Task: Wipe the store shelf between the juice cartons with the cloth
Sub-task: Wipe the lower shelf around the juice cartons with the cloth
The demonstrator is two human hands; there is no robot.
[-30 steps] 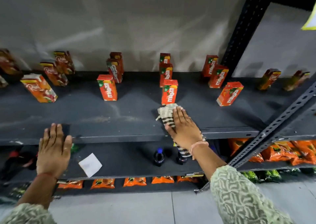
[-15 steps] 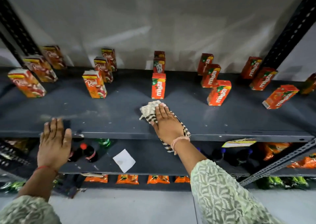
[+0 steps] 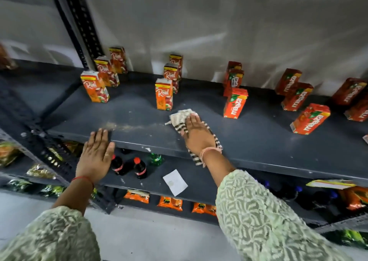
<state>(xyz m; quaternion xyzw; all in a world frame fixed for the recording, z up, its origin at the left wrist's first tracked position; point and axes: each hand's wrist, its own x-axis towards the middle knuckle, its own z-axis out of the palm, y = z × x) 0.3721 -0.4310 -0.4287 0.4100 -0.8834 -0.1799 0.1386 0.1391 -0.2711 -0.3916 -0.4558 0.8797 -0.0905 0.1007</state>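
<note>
- "Real" in white script on the orange juice cartons (image 3: pixel 163 94) at left and centre of the shelf (image 3: pixel 258 141).
- "maaza" in white lettering, running up the side, on the red-orange cartons (image 3: pixel 235 103) at right.
- Red labels on the dark bottles (image 3: pixel 140 168) below: wording too blurred to read.
- White paper slip (image 3: pixel 175 182): no legible print.

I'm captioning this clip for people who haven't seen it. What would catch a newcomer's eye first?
The bright orange juice cartons standing in spaced rows along the dark shelf stand out first. Next, at the shelf's front, the right hand presses a striped cloth flat between two carton rows. A pale dusty streak runs leftward toward the left hand resting on the edge.
</note>
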